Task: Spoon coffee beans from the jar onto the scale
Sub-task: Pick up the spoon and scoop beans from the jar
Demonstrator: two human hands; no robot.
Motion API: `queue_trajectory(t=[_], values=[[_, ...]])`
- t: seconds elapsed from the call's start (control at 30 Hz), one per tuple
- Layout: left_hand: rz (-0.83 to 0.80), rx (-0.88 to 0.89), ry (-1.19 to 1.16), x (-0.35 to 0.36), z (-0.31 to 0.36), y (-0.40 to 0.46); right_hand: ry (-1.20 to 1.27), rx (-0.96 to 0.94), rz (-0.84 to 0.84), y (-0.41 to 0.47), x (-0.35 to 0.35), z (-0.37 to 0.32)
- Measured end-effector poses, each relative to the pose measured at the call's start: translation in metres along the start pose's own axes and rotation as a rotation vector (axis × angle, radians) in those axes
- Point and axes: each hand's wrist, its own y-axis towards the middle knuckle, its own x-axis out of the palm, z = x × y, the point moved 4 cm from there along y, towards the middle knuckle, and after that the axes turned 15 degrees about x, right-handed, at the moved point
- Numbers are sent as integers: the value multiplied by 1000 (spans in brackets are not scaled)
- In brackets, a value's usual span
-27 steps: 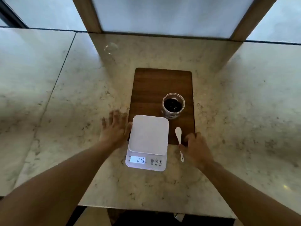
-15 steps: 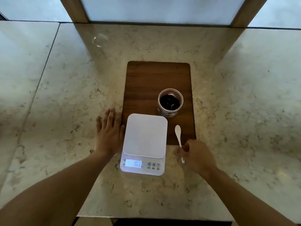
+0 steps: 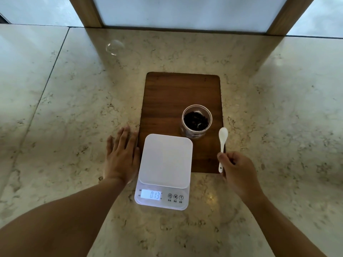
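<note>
The left hand [image 3: 121,156] lies flat on the desk [image 3: 74,127], fingers spread, touching the scale [image 3: 165,164], whose display reads 013; button captions are illegible. The open jar [image 3: 196,120] of coffee beans [image 3: 195,121] stands behind on the board [image 3: 176,93]. The right hand [image 3: 238,172] pinches the white spoon [image 3: 222,143], hiding part of its handle.

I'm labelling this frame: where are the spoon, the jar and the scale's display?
spoon [image 3: 223,134]: head view, on its bowl.
jar [image 3: 196,120]: head view, on the beans inside.
scale's display [image 3: 150,194]: head view, on the lit digits.

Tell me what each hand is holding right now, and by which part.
The right hand holds the white spoon by the lower end of its handle, pinched in its fingers, bowl pointing away. The left hand holds nothing; it lies flat on the counter beside the scale.
</note>
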Motion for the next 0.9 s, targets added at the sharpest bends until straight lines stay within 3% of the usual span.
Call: queue_trajectory(t=[0.1, 0.17, 0.7, 0.9], values=[[-3, -3, -1, 0, 0, 1, 270, 26, -87, 4, -8, -20], [-3, 1, -1, -1, 0, 1, 299, -26, -100, 4, -10, -33], [-22, 14, -5, -2, -1, 1, -204, -459, 209, -5, 0, -77], [-6, 19, -10, -1, -2, 1, -337, -543, 281, -10, -5, -85]])
